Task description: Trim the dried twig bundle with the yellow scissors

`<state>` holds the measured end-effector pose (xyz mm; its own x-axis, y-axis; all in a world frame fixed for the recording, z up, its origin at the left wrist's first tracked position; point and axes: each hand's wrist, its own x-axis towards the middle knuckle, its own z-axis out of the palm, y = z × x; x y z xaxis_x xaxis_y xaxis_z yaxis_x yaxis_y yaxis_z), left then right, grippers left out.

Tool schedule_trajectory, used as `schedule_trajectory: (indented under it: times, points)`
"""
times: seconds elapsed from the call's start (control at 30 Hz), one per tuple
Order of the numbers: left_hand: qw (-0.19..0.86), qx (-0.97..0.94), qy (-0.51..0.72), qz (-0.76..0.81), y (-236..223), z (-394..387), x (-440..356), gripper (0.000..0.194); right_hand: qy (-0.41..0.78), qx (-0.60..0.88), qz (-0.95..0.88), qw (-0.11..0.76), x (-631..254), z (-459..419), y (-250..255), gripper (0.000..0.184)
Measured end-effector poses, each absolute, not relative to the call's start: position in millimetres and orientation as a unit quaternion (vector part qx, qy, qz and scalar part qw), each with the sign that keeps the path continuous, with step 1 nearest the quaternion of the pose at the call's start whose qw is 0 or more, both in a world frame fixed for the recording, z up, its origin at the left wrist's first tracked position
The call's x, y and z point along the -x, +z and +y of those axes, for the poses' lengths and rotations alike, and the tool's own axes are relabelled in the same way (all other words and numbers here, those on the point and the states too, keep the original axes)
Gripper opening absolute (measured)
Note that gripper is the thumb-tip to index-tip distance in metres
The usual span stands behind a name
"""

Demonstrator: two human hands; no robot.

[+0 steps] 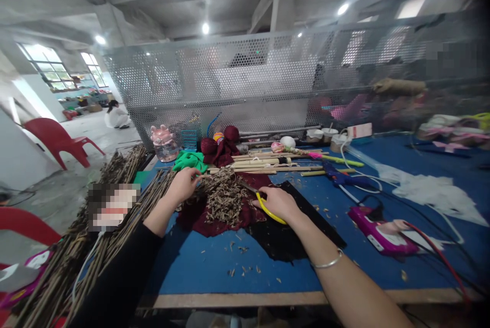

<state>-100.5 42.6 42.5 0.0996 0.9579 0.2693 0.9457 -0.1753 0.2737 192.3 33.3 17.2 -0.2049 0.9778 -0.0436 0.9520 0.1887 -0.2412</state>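
Cutting seems in hand: left hand (pixel 184 185) apparently pinches a twig (pixel 204 176), right hand (pixel 279 202) holds yellow-handled scissors (pixel 268 212) beside mid-frame clippings pile (pixel 225 203); next move calls for twig-blade alignment.

The right hand (pixel 281 203) holds yellow-handled scissors (pixel 269 210) beside dried clippings (pixel 225 200) heaped on dark red cloth (pixel 187 222); the left hand (pixel 184 183) touches their edge.
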Motion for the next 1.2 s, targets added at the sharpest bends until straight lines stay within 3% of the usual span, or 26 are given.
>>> schedule_trajectory:
  times: [0.17, 0.43, 0.57, 0.7, 0.97, 1.07, 1.2]
  points:
    - [0.072, -0.788, 0.121, 0.599, 36, 24, 89, 0.021, 0.108, 0.628, -0.769, 0.056, -192, 34, 16, 0.045]
    - [-0.008, -0.66, 0.346, 0.667, 20, 13, 109, 0.029, 0.102, 0.626, -0.771, 0.051, -191, 34, 14, 0.043]
    - [-0.022, -0.708, 0.261, 0.656, 17, 7, 110, 0.036, 0.1, 0.63, -0.769, 0.04, -189, 33, 15, 0.041]
    - [-0.026, -0.71, 0.188, 0.678, 16, 16, 101, 0.024, 0.101, 0.627, -0.772, 0.044, -189, 33, 15, 0.041]
    - [-0.072, -0.598, 0.307, 0.737, 23, 27, 130, 0.033, 0.107, 0.629, -0.768, 0.043, -189, 35, 12, 0.042]
    - [-0.036, -0.538, 0.315, 0.781, 28, 7, 151, 0.031, 0.102, 0.629, -0.769, 0.043, -189, 36, 10, 0.045]
    - [0.04, -0.561, 0.178, 0.807, 25, -20, 159, 0.024, 0.097, 0.621, -0.776, 0.045, -190, 37, 9, 0.044]
